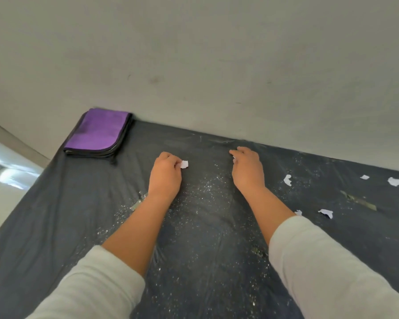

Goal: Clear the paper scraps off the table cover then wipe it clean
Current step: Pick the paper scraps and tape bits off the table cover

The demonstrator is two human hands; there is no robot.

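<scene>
A dark table cover (55, 203) dusted with white specks fills the lower view. My left hand (165, 174) sits near the far middle and pinches a small white paper scrap (184, 164) between its fingertips. My right hand (248, 169) rests beside it with curled fingers, and a bit of white shows at its fingertips; I cannot tell if it holds anything. Several white paper scraps lie on the cover to the right: one (287, 180) close to my right wrist, one (396, 181) at the far right, one (326, 212) by my right sleeve.
A folded purple cloth with black edging (99, 133) lies at the cover's far left corner against the grey wall (194, 54). The table's left edge drops to a pale floor (5, 192). Tape patches (358, 200) mark the cover on the right.
</scene>
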